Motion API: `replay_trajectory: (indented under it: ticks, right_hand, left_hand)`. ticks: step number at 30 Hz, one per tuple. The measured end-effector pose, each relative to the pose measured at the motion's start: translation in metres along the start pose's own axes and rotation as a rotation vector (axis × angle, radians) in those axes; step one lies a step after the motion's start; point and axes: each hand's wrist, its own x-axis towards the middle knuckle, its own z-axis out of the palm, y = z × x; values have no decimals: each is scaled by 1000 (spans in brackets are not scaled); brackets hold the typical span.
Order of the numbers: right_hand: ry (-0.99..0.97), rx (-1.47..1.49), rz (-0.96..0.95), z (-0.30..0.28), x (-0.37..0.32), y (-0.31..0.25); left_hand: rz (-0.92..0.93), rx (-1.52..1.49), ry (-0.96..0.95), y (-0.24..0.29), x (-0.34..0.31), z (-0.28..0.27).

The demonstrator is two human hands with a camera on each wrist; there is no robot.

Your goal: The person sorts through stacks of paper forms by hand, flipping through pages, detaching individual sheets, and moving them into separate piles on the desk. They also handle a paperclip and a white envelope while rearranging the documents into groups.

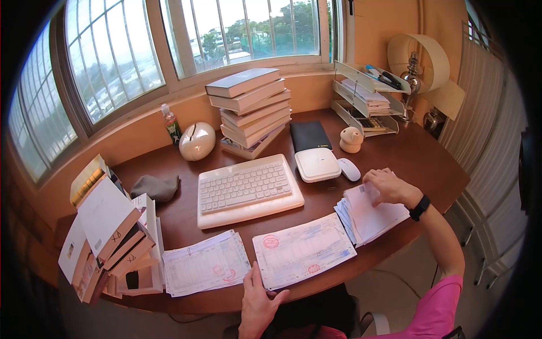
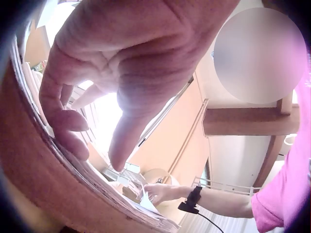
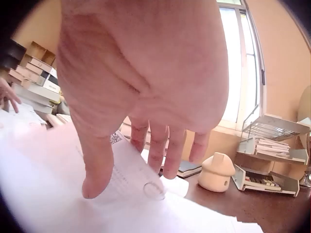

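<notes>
At a window-side worktop (image 1: pixel 395 152), I watch a person seated among paperwork. A leaning stack of books (image 1: pixel 251 110) stands at the back and a white keyboard (image 1: pixel 245 186) lies in front of it. Three lots of printed paper run along the near edge: a left pile of forms (image 1: pixel 206 263), a single stamped form (image 1: pixel 305 248) in the middle, and a thick stack of sheets (image 1: pixel 370 217) at the right, just beside a white mouse (image 1: pixel 349 169).

The right hand (image 1: pixel 387 186) lies on top of that stack, its fingers (image 3: pixel 170 155) nearly straight and a little spread. Fingertips and thumb touch the top sheet; whether one sheet is nipped I cannot tell. The left hand (image 1: pixel 259 302) rests at the near rim with its fingertips pressed on the paper's edge and its thumb out, gripping nothing.

I judge the step in hand to be leafing through the right stack sheet by sheet, with the laid-out forms as sorted lots. A next move would call for parting only the top sheet from those under it. That means a light slide of the fingertips rather than a press, with the left hand steadying the middle form at the rim.

Cardboard boxes (image 1: pixel 107 237) piled at the left bear hand-drawn marks like an X. Red round stamps (image 1: pixel 271 242) mark the forms, their wording too small to read. The top sheet carries a small square code (image 3: pixel 115 138). No brand reads on the keyboard or mouse.
</notes>
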Motion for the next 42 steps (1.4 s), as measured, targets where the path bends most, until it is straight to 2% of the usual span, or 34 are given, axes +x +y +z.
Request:
replay_trajectory:
  ticks: [1, 3, 5, 6, 9, 11, 13, 15, 19, 22, 28, 30, 35, 37, 39, 42]
  right_hand:
    - [-49, -2, -3, 3, -1, 4]
    - [-100, -6, -5, 7, -7, 5]
    - [162, -54, -43, 14, -21, -1]
    - [160, -53, -43, 12, -28, -6]
    - [77, 11, -106, -2, -50, -35]
    - [-165, -7, -102, 0, -64, -58]
    - [-150, -3, -107, 24, -71, -51]
    - [-31, -65, -146, 39, -75, -41]
    - [-145, 159, -31, 26, -78, -31]
    - [-106, 201, -101, 30, -78, -22]
    - [-93, 326, 7, 26, -76, -18]
    - [-17, 355, 29, 23, -79, -20]
    - [12, 396, 67, 18, -83, -28]
    - [-3, 364, 76, 22, -87, -29]
    - [140, 349, -11, 38, -85, -21]
    - [137, 418, 22, 43, -88, -25]
  left_hand:
    - [-50, -31, -6, 5, -1, -2]
    - [-37, -36, 1, 6, -3, -3]
    - [-23, -39, 6, 8, -4, -4]
    - [1, -32, 23, 9, -5, -4]
    - [71, -23, 61, 10, -5, -6]
    - [120, -23, 74, 12, -3, -4]
    - [200, -26, 49, 14, 2, 2]
    - [218, -26, -4, 23, 3, 6]
    - [249, -30, -125, 36, 4, 9]
    - [267, -29, -125, 38, 6, 12]
    - [339, -24, -77, 36, 7, 15]
    - [333, -45, -84, 37, 9, 16]
    - [335, -85, -120, 48, 18, 20]
    - [260, -302, -287, 59, 30, 26]
    - [256, -336, -354, 70, 47, 38]
    - [239, -389, -443, 83, 64, 59]
